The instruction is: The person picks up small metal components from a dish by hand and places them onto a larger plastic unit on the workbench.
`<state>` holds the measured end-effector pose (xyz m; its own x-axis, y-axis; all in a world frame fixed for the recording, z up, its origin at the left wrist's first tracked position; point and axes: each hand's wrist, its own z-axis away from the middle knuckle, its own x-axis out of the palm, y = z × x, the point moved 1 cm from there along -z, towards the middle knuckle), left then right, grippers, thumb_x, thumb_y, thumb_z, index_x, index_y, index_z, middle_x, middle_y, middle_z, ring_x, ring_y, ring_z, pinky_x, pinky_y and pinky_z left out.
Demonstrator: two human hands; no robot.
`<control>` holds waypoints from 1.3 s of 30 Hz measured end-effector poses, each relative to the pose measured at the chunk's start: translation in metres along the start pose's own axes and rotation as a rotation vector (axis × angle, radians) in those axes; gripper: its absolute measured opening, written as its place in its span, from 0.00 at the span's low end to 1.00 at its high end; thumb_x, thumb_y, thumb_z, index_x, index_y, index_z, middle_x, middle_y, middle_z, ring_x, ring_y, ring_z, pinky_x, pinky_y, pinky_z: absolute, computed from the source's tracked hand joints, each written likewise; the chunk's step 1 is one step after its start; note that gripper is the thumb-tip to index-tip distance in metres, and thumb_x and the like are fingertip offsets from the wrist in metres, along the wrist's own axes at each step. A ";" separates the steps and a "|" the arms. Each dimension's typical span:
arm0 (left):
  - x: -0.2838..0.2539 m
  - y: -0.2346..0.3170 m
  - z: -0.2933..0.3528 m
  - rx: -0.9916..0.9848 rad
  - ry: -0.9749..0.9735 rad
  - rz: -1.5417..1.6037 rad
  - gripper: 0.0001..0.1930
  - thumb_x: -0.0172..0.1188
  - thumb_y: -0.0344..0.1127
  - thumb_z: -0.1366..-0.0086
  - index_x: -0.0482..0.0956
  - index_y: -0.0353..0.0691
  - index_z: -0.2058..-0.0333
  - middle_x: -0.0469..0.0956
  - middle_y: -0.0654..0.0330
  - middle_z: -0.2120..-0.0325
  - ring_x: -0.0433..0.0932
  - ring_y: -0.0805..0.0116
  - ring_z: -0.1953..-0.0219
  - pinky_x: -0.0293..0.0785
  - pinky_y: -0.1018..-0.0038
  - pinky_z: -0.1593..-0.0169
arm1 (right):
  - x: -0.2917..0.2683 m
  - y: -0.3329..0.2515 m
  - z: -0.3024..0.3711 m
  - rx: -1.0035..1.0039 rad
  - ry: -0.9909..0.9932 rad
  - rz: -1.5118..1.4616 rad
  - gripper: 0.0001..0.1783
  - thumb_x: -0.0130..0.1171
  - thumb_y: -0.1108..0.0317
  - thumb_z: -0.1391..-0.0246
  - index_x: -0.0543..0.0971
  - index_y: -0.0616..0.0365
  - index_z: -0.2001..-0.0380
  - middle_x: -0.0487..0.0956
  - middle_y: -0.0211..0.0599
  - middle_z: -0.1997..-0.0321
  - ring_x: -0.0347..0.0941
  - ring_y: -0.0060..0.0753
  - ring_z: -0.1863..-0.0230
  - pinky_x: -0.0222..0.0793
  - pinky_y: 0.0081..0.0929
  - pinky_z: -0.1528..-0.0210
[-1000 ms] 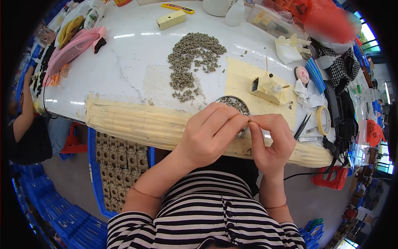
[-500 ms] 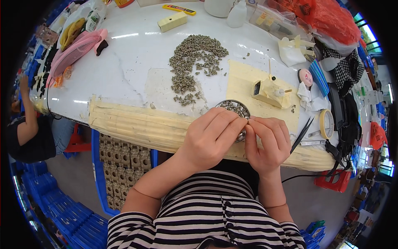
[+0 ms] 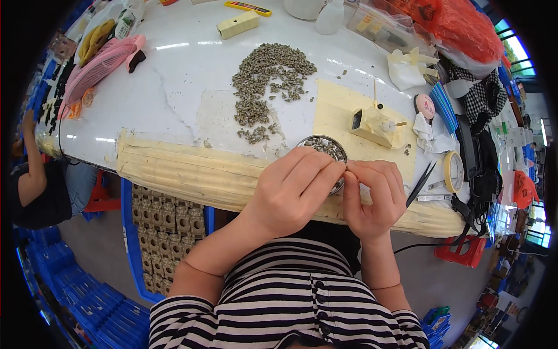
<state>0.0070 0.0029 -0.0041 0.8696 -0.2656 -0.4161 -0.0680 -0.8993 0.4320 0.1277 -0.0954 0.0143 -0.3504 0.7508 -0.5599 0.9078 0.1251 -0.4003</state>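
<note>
My left hand [image 3: 296, 189] and my right hand [image 3: 375, 195] meet fingertip to fingertip over the near edge of the table. Both are closed in a pinch, and what sits between the fingers is too small to make out. Just behind them stands a round metal dish [image 3: 343, 152] with small metal parts in it, partly hidden by my left hand. Farther back a large heap of small metal parts [image 3: 261, 70] lies on the white tabletop. To the right, a tape-wrapped block [image 3: 378, 129] with thin sticks on it rests on a cream sheet [image 3: 332, 104].
A padded cream edge [image 3: 180, 171] runs along the table front. Black tweezers [image 3: 421, 183] and a tape roll [image 3: 453, 171] lie at right. Below the table, a blue crate [image 3: 129, 232] holds rows of metal blocks. Another person [image 3: 35, 180] sits at far left.
The view has shifted slightly, so the table and its things appear a little farther left and up. My hands keep nearly the same pinch.
</note>
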 end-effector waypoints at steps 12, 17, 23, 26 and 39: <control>-0.006 0.000 -0.004 0.003 -0.030 0.069 0.14 0.70 0.23 0.55 0.83 0.34 0.67 0.79 0.59 0.71 0.78 0.61 0.70 0.75 0.71 0.68 | -0.006 0.006 0.002 0.317 -0.118 -0.402 0.02 0.63 0.77 0.47 0.79 0.63 0.72 0.80 0.36 0.72 0.73 0.34 0.71 0.68 0.25 0.67; -0.012 -0.001 -0.005 -0.063 -0.044 0.262 0.12 0.71 0.24 0.53 0.84 0.37 0.66 0.80 0.59 0.70 0.78 0.63 0.69 0.75 0.72 0.66 | -0.009 0.006 0.007 0.433 -0.186 -0.644 0.04 0.61 0.74 0.43 0.78 0.63 0.69 0.79 0.34 0.70 0.72 0.28 0.69 0.67 0.22 0.64; -0.018 -0.002 -0.005 -0.119 -0.029 0.470 0.09 0.71 0.26 0.48 0.84 0.39 0.66 0.81 0.60 0.69 0.79 0.64 0.68 0.75 0.72 0.64 | -0.008 -0.003 0.011 0.587 -0.212 -1.027 0.06 0.58 0.72 0.38 0.75 0.65 0.64 0.77 0.33 0.66 0.70 0.20 0.68 0.67 0.18 0.63; -0.020 -0.004 -0.004 -0.107 0.015 0.461 0.08 0.70 0.26 0.46 0.84 0.39 0.66 0.81 0.60 0.69 0.79 0.65 0.67 0.75 0.73 0.64 | -0.004 -0.011 0.011 0.689 -0.204 -1.136 0.07 0.56 0.70 0.36 0.75 0.65 0.63 0.77 0.33 0.65 0.70 0.18 0.68 0.67 0.16 0.63; -0.019 -0.001 0.001 -0.113 0.100 0.320 0.11 0.70 0.22 0.47 0.82 0.36 0.64 0.80 0.57 0.68 0.79 0.63 0.68 0.76 0.74 0.67 | 0.000 -0.023 0.001 0.734 -0.141 -0.964 0.07 0.54 0.72 0.35 0.75 0.66 0.61 0.79 0.34 0.65 0.75 0.20 0.66 0.72 0.18 0.60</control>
<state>-0.0096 0.0088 0.0024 0.8568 -0.4877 -0.1673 -0.2955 -0.7304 0.6159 0.1061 -0.0990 0.0224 -0.8718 0.4700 0.1378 -0.0685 0.1616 -0.9845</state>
